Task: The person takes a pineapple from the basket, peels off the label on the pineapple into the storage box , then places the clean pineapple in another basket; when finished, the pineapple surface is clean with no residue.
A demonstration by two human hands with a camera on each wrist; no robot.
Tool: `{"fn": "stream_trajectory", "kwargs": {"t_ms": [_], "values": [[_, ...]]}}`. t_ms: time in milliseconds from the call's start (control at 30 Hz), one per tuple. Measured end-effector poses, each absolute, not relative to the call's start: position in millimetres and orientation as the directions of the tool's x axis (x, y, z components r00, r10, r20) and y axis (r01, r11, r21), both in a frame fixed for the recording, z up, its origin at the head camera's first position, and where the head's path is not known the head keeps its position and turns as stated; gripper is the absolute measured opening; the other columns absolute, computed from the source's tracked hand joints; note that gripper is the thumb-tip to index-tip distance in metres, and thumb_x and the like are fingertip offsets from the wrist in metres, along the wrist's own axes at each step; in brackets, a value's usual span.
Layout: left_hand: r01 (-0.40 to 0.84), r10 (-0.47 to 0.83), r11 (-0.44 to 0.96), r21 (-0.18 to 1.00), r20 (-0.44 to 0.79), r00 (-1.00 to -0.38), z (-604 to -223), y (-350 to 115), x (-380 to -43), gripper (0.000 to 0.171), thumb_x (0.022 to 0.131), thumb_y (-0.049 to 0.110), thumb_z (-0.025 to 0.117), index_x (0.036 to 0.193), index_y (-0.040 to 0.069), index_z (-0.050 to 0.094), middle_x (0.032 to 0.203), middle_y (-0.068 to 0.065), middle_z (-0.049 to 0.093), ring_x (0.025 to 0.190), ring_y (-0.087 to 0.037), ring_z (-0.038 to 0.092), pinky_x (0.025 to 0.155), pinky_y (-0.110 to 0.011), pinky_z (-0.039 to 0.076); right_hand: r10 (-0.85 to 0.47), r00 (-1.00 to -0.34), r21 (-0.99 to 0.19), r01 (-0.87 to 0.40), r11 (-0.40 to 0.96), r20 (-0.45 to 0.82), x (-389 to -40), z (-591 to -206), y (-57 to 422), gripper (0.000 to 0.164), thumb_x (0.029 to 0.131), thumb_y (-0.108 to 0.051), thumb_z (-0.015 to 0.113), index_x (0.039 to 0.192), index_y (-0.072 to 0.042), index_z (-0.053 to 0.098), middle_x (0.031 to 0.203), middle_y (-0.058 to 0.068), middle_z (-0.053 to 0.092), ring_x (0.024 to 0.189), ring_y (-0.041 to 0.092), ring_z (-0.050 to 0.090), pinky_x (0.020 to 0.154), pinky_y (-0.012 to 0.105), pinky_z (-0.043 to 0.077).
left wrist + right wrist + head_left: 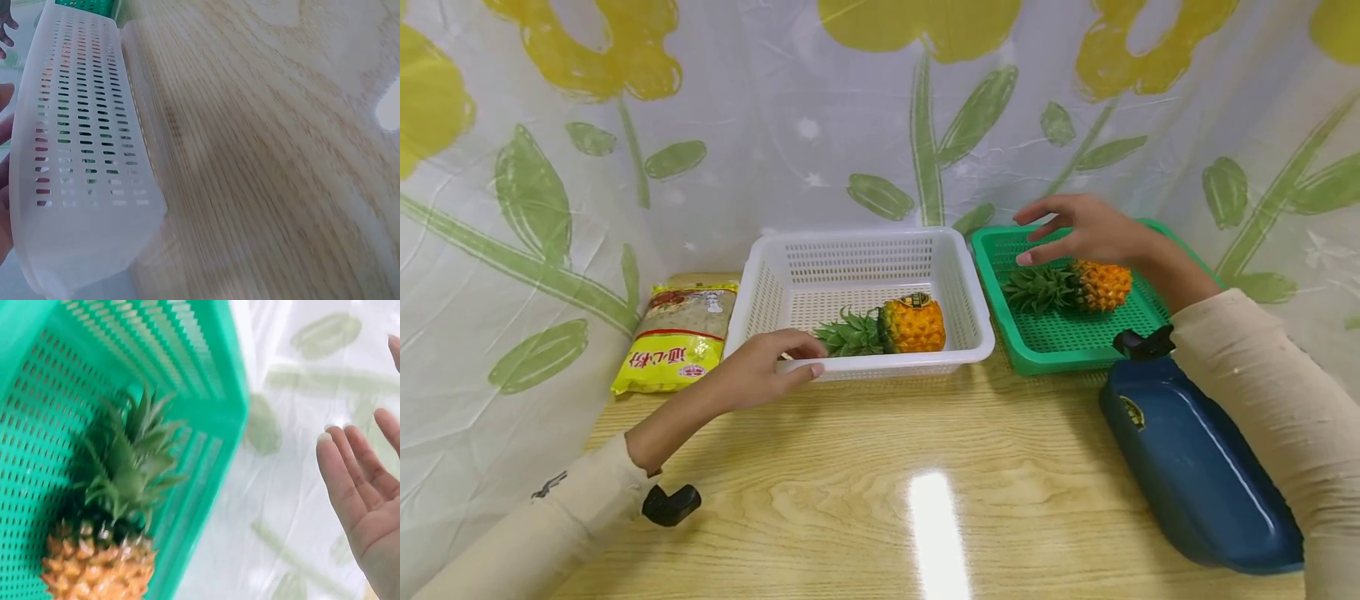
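My left hand is at the front left of a white plastic basket, its fingers and thumb loosely bent and apart, overlapping the front rim. Inside that basket a small pineapple lies on its side, its leafy crown towards my left fingertips. Above a green plastic basket hovers my right hand, holding nothing; the right wrist view shows its fingers spread. A second pineapple lies in the green basket, its crown pointing left in the head view.
Left of the white basket lies a yellow food packet. A dark blue tray stands at the right, partly hidden by my right sleeve. Both baskets sit at the back of the wooden table, before a flowered curtain.
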State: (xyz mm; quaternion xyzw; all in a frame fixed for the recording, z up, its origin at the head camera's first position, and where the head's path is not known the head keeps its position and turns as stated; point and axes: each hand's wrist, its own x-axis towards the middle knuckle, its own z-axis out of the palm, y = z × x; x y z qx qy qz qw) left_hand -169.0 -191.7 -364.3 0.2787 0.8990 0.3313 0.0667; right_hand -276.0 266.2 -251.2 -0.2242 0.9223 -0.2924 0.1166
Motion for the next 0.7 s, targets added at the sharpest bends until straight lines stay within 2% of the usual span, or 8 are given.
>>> {"fn": "stream_trajectory", "kwargs": {"t_ms": [167,300,500,700], "values": [[0.42,0.481,0.643,0.64,0.089,-0.872,-363.5,-200.2,-164.6,0.037,0.098,0.032,0.066,0.128,0.01,0.064,0.126,-0.005,0.065,0.113,-0.025,0.061,0.098,-0.049,0.049,-0.514,-0.853,-0.623,-0.355,0.697,-0.088,-272.9,-255.8,245.7,0.058,0.089,-0.031,0.079,0.14,-0.016,0.055,0.145,0.005,0.052,0.127,0.033,0.058,0.099,0.052,0.051],[0.373,0.404,0.685,0.626,0.1,-0.909,-360.0,-208.0,-163.7,0.047,0.098,0.042,0.064,0.135,0.015,0.058,0.137,-0.007,0.055,0.125,-0.031,0.053,0.103,-0.056,0.043,-0.533,-0.841,-0.652,-0.352,0.672,-0.095,-269.3,-261.2,231.4,0.057,0.088,-0.028,0.08,0.138,-0.014,0.057,0.144,0.005,0.052,0.126,0.033,0.059,0.096,0.05,0.053],[0.345,0.311,0.709,0.616,0.166,-0.936,-356.5,-219.8,-167.1,0.05,0.097,0.043,0.064,0.137,0.016,0.055,0.147,-0.015,0.041,0.136,-0.041,0.039,0.106,-0.067,0.033,-0.549,-0.831,-0.664,-0.361,0.655,-0.089,-264.6,-268.3,210.9,0.053,0.086,-0.027,0.081,0.133,-0.013,0.06,0.141,0.009,0.055,0.12,0.033,0.062,0.091,0.047,0.056],[0.261,0.237,0.765,0.589,0.119,-0.964,-362.2,-231.3,-169.2,0.064,0.096,0.048,0.063,0.148,0.014,0.046,0.161,-0.023,0.019,0.146,-0.048,0.02,0.107,-0.075,0.024,-0.586,-0.802,-0.691,-0.359,0.627,-0.116,-264.5,-274.9,193.1,0.052,0.088,-0.025,0.08,0.134,-0.012,0.06,0.14,0.009,0.055,0.121,0.031,0.061,0.093,0.045,0.054]]}}
